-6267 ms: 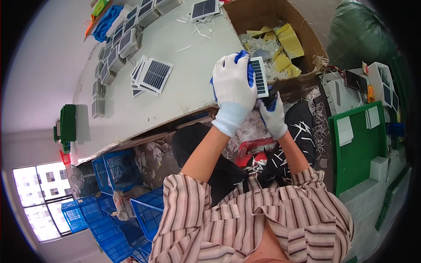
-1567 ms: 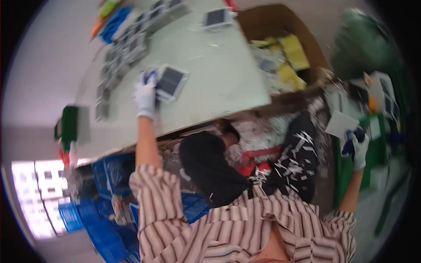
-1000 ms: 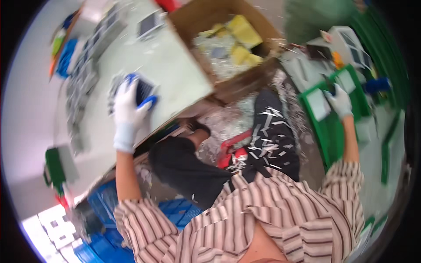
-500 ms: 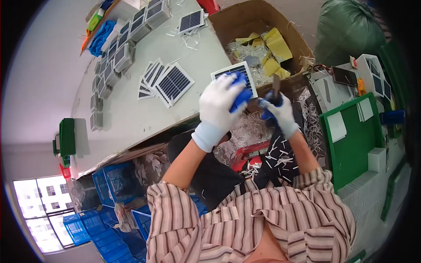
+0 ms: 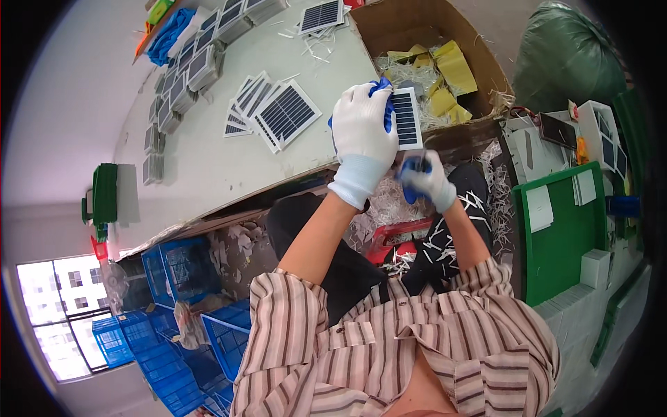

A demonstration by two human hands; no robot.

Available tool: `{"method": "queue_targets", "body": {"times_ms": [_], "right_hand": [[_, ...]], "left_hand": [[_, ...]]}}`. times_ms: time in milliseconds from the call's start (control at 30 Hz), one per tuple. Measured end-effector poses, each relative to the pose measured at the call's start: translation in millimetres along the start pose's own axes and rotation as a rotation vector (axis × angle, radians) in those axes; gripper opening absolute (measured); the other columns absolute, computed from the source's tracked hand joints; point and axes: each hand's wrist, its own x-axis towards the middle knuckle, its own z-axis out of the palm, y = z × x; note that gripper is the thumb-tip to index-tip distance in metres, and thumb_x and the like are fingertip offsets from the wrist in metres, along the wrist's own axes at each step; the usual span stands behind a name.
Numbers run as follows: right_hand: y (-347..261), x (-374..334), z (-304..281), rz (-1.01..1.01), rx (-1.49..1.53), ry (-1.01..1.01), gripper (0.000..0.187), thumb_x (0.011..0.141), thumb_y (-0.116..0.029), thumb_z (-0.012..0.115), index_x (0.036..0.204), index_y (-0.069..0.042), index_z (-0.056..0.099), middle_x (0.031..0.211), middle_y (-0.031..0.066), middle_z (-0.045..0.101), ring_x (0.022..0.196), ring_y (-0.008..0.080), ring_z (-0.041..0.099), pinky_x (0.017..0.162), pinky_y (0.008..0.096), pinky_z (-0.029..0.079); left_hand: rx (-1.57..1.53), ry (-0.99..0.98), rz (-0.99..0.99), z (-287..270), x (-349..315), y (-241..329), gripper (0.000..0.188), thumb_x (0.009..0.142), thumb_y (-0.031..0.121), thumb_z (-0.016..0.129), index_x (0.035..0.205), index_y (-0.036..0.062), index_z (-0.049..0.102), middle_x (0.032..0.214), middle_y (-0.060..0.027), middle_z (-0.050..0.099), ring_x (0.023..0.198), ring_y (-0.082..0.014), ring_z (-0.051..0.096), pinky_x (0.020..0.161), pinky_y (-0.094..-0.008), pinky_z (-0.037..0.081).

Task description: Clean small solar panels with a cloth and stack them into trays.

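In a white glove with blue-coated fingers, my left hand (image 5: pixel 365 125) grips a small solar panel (image 5: pixel 406 119) with a white border at the table's right edge. My palm and fingers cover the panel's left part. Just below its lower corner, my right hand (image 5: pixel 429 182), gloved alike, is closed round a dark knife (image 5: pixel 421 164); motion blurs the knife and fingers. A fanned group of similar solar panels (image 5: pixel 286 115) lies on the table left of my left hand.
Solar panel stacks (image 5: pixel 182 94) line the far left of the pale table (image 5: pixel 236 163). Beyond its right edge, a cardboard box (image 5: pixel 479 52) holds white strips and yellow scraps. A green tray (image 5: pixel 566 236) stands at right, blue crates (image 5: pixel 184 274) at lower left. White strips litter my lap.
My left hand has turned the panel more upright and shifted slightly right. My right hand has moved down and a little left with the knife, from beside the panel to below its corner.
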Motion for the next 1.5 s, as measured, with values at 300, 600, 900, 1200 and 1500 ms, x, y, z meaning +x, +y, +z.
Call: {"method": "queue_targets", "body": {"times_ms": [300,600,900,1200,1500], "right_hand": [[15,16,32,-0.238,-0.456,0.583,0.028,0.084,-0.002,0.060,0.109,-0.003,0.049,0.099,0.0081,0.064,0.087,0.0207,0.064,0.081,0.0316,0.052],[24,86,28,-0.112,0.862,0.078,0.045,0.101,-0.032,0.034,0.140,-0.011,0.035,0.132,0.0136,0.048,0.125,0.0210,0.046,0.106,0.0360,0.038],[-4,44,-15,-0.056,-0.104,0.116,0.017,0.077,-0.012,0.070,0.089,-0.001,0.065,0.073,-0.0003,0.062,0.064,0.0056,0.054,0.060,0.0230,0.046],[-15,-12,16,-0.072,-0.412,-0.274,0.026,0.072,-0.009,0.074,0.092,0.000,0.060,0.077,0.0064,0.063,0.073,0.0105,0.061,0.067,0.0254,0.050],[24,60,46,-0.127,0.786,0.349,0.028,0.095,-0.014,0.047,0.121,-0.004,0.048,0.112,0.0104,0.057,0.100,0.0194,0.059,0.089,0.0315,0.048]], "left_hand": [[0.064,0.005,0.026,-6,0,4,0.038,0.071,0.011,0.067,0.108,0.0070,0.063,0.107,-0.0136,0.059,0.103,-0.0338,0.054,0.088,-0.0431,0.044],[-0.115,-0.078,0.120,-11,1,-3,0.043,0.069,0.009,0.069,0.111,0.0048,0.061,0.110,-0.0151,0.058,0.106,-0.0352,0.052,0.093,-0.0433,0.041],[0.071,-0.063,0.001,-12,-3,-3,0.039,0.069,0.004,0.065,0.108,0.0060,0.060,0.111,-0.0138,0.058,0.106,-0.0340,0.052,0.092,-0.0425,0.042],[-0.030,0.048,0.027,-6,-4,-2,0.036,0.070,0.001,0.060,0.105,0.0083,0.062,0.108,-0.0129,0.059,0.102,-0.0326,0.054,0.088,-0.0421,0.044],[0.057,-0.026,-0.003,-6,-2,6,0.038,0.069,0.004,0.063,0.107,0.0046,0.061,0.107,-0.0141,0.058,0.102,-0.0347,0.053,0.090,-0.0435,0.043]]}}
